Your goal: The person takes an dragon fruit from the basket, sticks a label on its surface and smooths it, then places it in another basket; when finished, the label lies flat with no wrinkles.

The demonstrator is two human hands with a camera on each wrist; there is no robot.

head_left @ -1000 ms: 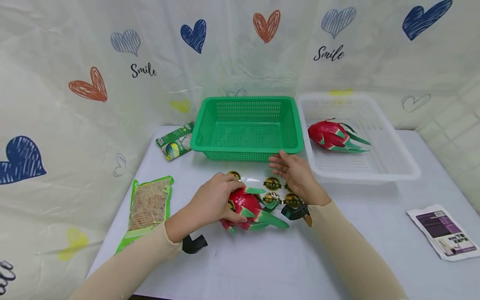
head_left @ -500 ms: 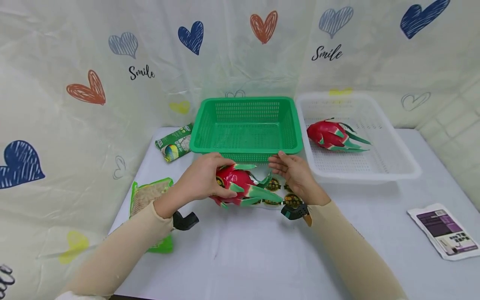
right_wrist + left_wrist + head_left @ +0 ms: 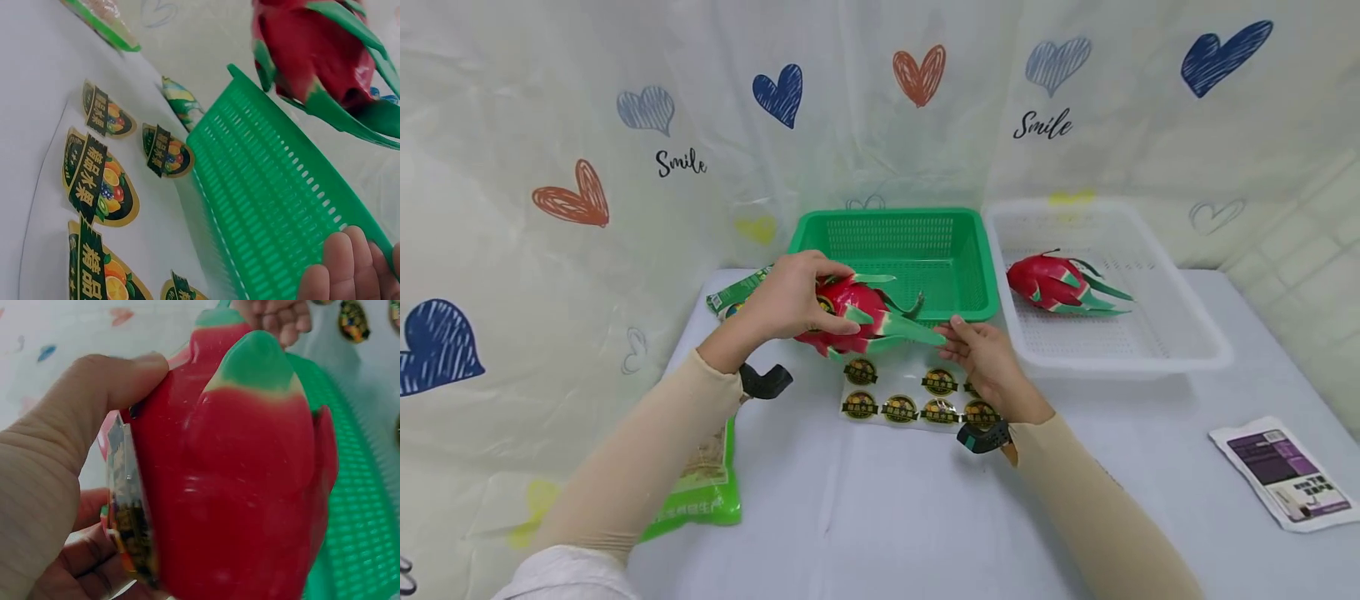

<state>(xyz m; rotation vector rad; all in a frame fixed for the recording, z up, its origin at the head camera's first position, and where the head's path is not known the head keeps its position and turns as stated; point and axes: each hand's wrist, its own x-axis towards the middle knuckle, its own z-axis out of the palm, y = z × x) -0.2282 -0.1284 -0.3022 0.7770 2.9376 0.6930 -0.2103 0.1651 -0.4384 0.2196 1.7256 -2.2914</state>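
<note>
The left hand (image 3: pixel 793 302) grips a red dragon fruit (image 3: pixel 857 310) with green tips, raised over the near left part of the green basket (image 3: pixel 917 223). In the left wrist view a dark, shiny sticker (image 3: pixel 130 512) shows on the fruit (image 3: pixel 231 481) beside the thumb. The right hand (image 3: pixel 992 367), fingers loosely bent and holding nothing, is by the basket's near right corner; in the right wrist view its fingertips (image 3: pixel 356 269) are at the basket's rim. Below them lies a sheet of round black-and-gold stickers (image 3: pixel 898 408), partly under the right hand.
To the right of the green basket stands a white basket (image 3: pixel 1210 354) holding another dragon fruit (image 3: pixel 1060 283). A green packet (image 3: pixel 737 292) lies at the back left, a green-edged bag (image 3: pixel 718 492) under the left forearm, and a purple-and-white packet (image 3: pixel 1285 473) at the right.
The left hand has carried its dragon fruit up and away from the front, from above the sticker sheet to the green basket, uncovering more stickers. The right hand has hardly moved.
</note>
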